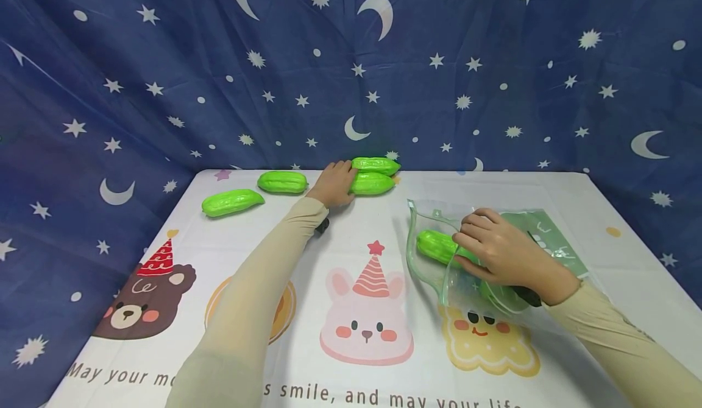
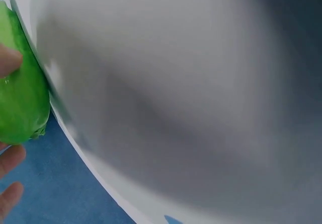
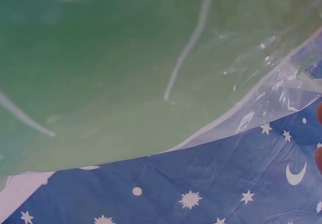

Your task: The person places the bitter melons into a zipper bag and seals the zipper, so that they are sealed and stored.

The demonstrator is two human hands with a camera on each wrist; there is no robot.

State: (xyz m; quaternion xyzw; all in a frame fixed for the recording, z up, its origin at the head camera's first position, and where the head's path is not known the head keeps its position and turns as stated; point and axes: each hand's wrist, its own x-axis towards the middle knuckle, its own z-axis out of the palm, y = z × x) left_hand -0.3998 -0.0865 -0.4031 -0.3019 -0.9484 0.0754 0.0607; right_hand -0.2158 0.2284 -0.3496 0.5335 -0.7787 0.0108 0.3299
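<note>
Two bright green bitter melons lie side by side at the table's back edge, a farther one (image 1: 375,165) and a nearer one (image 1: 373,183). My left hand (image 1: 336,184) is at their left ends. In the left wrist view its thumb lies over a green bitter melon (image 2: 22,95), with fingers around the far side. My right hand (image 1: 496,246) pinches the upper film of a clear plastic bag (image 1: 422,268) with a green printed panel. The bag's mouth gapes leftward. One bitter melon (image 1: 436,246) shows just inside the mouth; more green shows through the film below my right hand.
Two more bitter melons lie to the left, one (image 1: 282,182) near the back edge and one (image 1: 231,203) farther left. A white printed tablecloth (image 1: 362,225) covers the table. Behind it hangs a dark blue curtain (image 1: 307,49) with moons and stars.
</note>
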